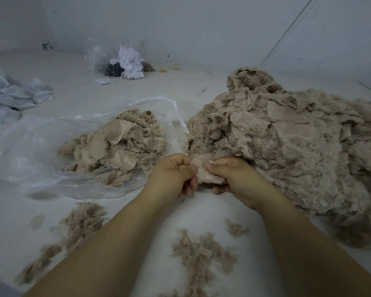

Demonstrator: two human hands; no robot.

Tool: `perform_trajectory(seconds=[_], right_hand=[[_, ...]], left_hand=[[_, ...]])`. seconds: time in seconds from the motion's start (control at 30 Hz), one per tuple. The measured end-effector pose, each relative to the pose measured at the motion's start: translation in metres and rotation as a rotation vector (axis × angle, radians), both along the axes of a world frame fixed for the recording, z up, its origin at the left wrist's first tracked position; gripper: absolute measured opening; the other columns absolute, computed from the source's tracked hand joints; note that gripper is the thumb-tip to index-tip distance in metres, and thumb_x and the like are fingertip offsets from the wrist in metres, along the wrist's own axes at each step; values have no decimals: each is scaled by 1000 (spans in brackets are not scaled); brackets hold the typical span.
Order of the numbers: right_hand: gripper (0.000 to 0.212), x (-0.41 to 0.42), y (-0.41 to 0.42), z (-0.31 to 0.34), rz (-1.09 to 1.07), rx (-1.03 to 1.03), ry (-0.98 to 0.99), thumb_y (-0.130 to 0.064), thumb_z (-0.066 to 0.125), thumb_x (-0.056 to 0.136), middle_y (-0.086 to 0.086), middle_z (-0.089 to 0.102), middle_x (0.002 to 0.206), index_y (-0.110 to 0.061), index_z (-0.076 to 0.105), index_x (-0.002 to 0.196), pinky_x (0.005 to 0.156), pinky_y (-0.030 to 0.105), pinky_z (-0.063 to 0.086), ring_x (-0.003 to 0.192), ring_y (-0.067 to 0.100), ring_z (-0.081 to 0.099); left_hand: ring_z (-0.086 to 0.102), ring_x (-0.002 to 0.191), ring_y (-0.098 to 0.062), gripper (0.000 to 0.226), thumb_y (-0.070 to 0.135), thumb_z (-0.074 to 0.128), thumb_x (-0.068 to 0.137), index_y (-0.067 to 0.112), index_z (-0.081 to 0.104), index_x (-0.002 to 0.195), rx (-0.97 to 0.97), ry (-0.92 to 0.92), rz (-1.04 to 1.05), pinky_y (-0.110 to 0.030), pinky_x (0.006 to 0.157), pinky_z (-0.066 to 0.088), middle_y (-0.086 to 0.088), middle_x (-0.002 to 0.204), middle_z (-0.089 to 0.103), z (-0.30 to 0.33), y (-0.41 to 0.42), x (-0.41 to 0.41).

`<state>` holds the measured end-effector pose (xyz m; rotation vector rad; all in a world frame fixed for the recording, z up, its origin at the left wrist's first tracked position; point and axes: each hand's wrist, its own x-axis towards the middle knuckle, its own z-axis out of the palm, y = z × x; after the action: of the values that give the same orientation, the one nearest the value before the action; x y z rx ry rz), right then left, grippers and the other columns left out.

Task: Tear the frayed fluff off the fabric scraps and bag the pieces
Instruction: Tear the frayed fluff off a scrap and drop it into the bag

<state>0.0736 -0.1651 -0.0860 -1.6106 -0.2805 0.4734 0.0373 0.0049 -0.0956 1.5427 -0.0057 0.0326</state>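
Both hands meet at the centre of the view over a pale surface. The left hand and the right hand each pinch one beige fabric scrap, thumbs on top, fingers curled beneath; the grip on both sides is closed on that scrap, which spans the gap between the thumbs.

Directly beyond and to the right of the grip lies a large heap of beige scraps, its near edge touching the held piece. To the left of the grip, a clear plastic bag lies flat and open, holding a smaller pile of scraps.

Nearer the person than the grip, loose tufts of fluff lie scattered between and beside the forearms.

Well beyond the grip, a second clear bag holds white and dark pieces. Far left, grey-white cloth lies bunched.
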Motion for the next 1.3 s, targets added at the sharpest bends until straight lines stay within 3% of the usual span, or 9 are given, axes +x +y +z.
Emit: perform_trajectory(seconds=[0.2, 0.4, 0.47, 0.6, 0.73, 0.93, 1.07, 1.13, 1.3], right_hand=[[33, -5, 2, 4, 31, 26, -3, -27, 56, 97, -5, 72, 76, -24, 79, 73, 54, 19, 50, 66, 1, 62], [25, -1, 1, 1, -19, 104, 66, -28, 63, 91, -7, 61, 58, -16, 72, 71, 51, 21, 52, 50, 1, 55], [26, -1, 0, 0, -23, 124, 70, -37, 68, 81, -5, 59, 59, -11, 68, 77, 51, 22, 52, 52, 3, 54], [28, -3, 0, 0, 23, 111, 20, -46, 67, 76, -1, 70, 74, -20, 77, 77, 55, 20, 53, 66, 6, 65], [26, -4, 0, 0, 34, 113, 23, -44, 64, 79, 0, 72, 71, -23, 78, 72, 56, 18, 54, 64, 6, 68], [25, -2, 0, -1, -41, 148, 53, -41, 67, 77, -1, 67, 66, -19, 77, 71, 54, 22, 53, 58, 5, 60], [29, -3, 1, 0, 28, 106, 18, -45, 65, 79, -2, 64, 62, -21, 76, 68, 60, 22, 55, 62, 7, 62], [29, -4, 1, 1, 38, 79, 5, -47, 64, 80, -8, 64, 59, -24, 75, 66, 60, 19, 54, 63, 4, 63], [33, -3, 2, 1, -12, 78, 30, -47, 62, 81, 1, 68, 67, -18, 75, 70, 56, 19, 54, 63, 9, 64]], left_hand=[[43, 31, -19, 14, -3, 50, 95, 7, 51, 85, -131, -13, 71, -18, 35, 27, -11, 47, 57, 2, -1, 3], [38, 29, -21, 14, -1, 45, 94, 7, 50, 83, -172, -20, 144, -18, 35, 26, -14, 44, 52, 1, 4, 3], [36, 28, -20, 18, 10, 51, 97, 6, 52, 79, -146, -19, 143, -16, 34, 25, -14, 43, 51, 3, 5, 2], [38, 26, -17, 46, 43, 72, 85, 10, 57, 57, 143, 35, -4, -14, 33, 27, -12, 41, 52, 4, -1, -7], [38, 27, -14, 31, 20, 75, 86, 9, 62, 60, 157, 90, -118, -15, 33, 29, -9, 41, 52, 9, 2, -6], [37, 25, -12, 20, 7, 75, 82, 5, 67, 64, 150, 155, -442, -13, 34, 29, -10, 39, 51, 12, 23, -9], [40, 27, -15, 40, 40, 83, 65, 5, 64, 71, 125, 177, -392, -14, 33, 28, -12, 45, 53, 14, 19, -6], [38, 27, -16, 43, 50, 77, 72, 9, 65, 67, 138, 157, -299, -15, 33, 26, -12, 46, 52, 11, 15, -5], [36, 27, -15, 29, 25, 67, 90, 10, 69, 66, 94, 107, -263, -14, 34, 25, -9, 44, 51, 7, 14, -4]])
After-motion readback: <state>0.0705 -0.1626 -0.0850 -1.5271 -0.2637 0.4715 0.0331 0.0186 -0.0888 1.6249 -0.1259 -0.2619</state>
